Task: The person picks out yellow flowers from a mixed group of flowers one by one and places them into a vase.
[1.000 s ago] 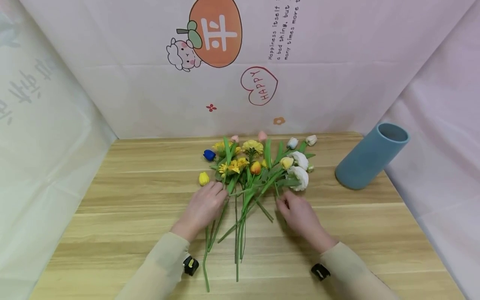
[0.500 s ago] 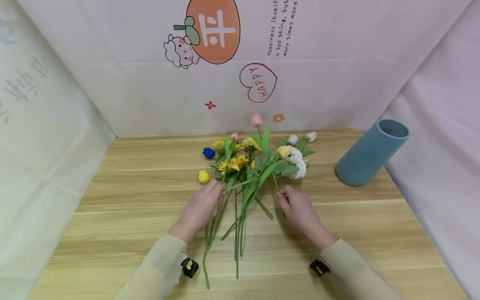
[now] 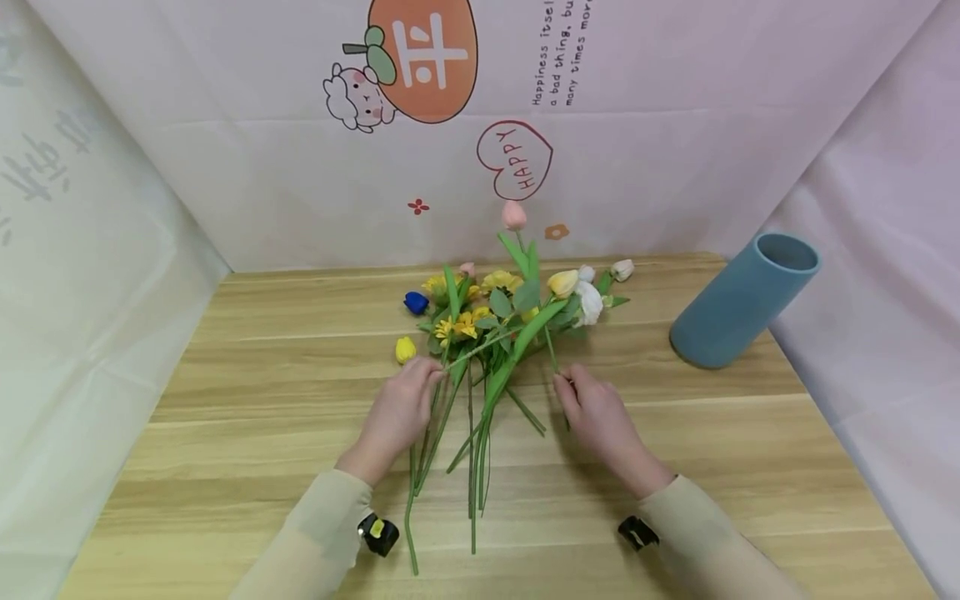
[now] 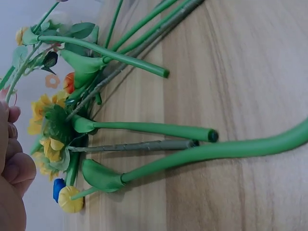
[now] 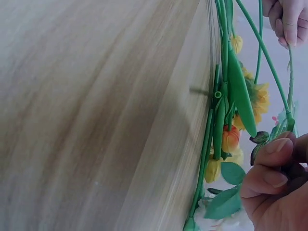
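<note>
In the head view my left hand (image 3: 401,404) pinches the end of a thin pale green stem (image 3: 480,346) slanting up right across the pile. That stem leads toward leaves and a white flower (image 3: 590,303). My right hand (image 3: 597,414) pinches a green stem (image 3: 551,350) that leans up left, toward a pink tulip (image 3: 513,215) raised above the others. A pale yellow tulip (image 3: 562,283) sits high between them, its stem crossing downward. Below lie yellow flowers (image 3: 457,327), a blue tulip (image 3: 416,302) and a yellow tulip (image 3: 405,349). The left wrist view shows my left fingers (image 4: 17,168) at the frame edge.
A tall blue vase (image 3: 742,304), its mouth open upward, stands at the right of the wooden table (image 3: 247,400). Several loose stems (image 3: 472,467) point toward me between the hands. A printed white cloth (image 3: 637,167) hangs behind the table.
The pink tulip has risen well above the pile. The white flower and the pale yellow tulip have also lifted and shifted slightly left. Both hands keep their pinch and have moved only a little.
</note>
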`<state>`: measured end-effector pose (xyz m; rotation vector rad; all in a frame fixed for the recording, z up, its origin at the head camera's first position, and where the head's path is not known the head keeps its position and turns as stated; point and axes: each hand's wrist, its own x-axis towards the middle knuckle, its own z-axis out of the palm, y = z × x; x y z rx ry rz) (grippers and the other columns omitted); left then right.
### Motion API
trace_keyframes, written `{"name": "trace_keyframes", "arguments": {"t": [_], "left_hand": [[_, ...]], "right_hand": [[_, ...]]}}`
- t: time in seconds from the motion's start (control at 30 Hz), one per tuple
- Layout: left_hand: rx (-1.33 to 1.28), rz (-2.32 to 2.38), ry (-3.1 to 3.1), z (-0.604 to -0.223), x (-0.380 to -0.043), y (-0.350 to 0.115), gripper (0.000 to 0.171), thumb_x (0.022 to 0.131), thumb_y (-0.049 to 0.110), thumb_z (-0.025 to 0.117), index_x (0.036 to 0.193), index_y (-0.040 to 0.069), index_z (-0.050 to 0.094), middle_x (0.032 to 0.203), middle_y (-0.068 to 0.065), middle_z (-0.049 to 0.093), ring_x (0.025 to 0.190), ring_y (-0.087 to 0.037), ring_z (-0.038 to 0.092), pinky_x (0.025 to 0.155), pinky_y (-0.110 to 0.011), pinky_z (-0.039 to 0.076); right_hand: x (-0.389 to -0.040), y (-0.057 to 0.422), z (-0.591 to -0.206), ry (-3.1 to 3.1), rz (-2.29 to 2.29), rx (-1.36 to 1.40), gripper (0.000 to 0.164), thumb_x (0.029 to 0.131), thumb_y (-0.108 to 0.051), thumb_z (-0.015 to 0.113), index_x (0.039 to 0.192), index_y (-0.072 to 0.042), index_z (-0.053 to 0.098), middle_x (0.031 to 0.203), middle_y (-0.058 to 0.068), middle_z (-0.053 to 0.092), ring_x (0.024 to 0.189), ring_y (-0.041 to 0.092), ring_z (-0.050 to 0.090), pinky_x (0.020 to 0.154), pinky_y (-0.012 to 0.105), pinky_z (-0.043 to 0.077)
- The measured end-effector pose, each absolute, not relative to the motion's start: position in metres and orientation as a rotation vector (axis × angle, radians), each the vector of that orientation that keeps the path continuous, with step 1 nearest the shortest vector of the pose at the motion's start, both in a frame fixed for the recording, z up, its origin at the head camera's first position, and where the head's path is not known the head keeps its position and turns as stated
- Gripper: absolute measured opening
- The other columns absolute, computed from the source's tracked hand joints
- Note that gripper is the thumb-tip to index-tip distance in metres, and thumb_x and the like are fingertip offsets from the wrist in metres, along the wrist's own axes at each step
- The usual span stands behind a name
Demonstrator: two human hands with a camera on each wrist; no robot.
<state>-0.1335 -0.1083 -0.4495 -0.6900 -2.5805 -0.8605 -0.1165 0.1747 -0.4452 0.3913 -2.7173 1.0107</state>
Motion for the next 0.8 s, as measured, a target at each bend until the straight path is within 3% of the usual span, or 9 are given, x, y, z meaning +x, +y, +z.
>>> {"name": "trace_keyframes", "arguments": {"t": [0.2, 0.57, 0.8], "left_hand": [[-0.527, -1.061, -2.564, -0.448, -0.136, -0.111, 0.009, 0.1, 0.006, 0.052, 0.1, 0.003, 0.06, 0.09, -0.009, 0.064, 0.081, -0.021, 0.061, 0.069, -0.039, 0.055], [-0.284, -1.362, -2.493, -0.444, -0.135, -0.124, 0.012, 0.101, 0.007, 0.049, 0.099, 0.0, 0.059, 0.079, -0.012, 0.059, 0.061, -0.019, 0.045, 0.054, -0.035, 0.044], [-0.196, -1.423, -2.415, -0.442, -0.132, -0.139, 0.014, 0.102, 0.009, 0.049, 0.1, -0.002, 0.059, 0.083, -0.01, 0.059, 0.066, -0.02, 0.048, 0.058, -0.032, 0.044]], "right_hand": [[-0.115, 0.177, -0.442, -2.67, 1.007, 0.39, 0.013, 0.099, -0.009, 0.053, 0.087, -0.006, 0.055, 0.061, -0.001, 0.046, 0.051, 0.013, 0.043, 0.047, 0.032, 0.041], [-0.113, 0.181, -0.442, -2.602, 0.956, 0.44, 0.012, 0.098, -0.008, 0.056, 0.087, -0.008, 0.053, 0.061, -0.003, 0.043, 0.05, 0.012, 0.041, 0.045, 0.031, 0.039], [-0.11, 0.188, -0.441, -2.582, 0.893, 0.437, 0.01, 0.098, -0.009, 0.056, 0.088, -0.009, 0.052, 0.061, -0.004, 0.042, 0.049, 0.011, 0.038, 0.044, 0.029, 0.037]]}}
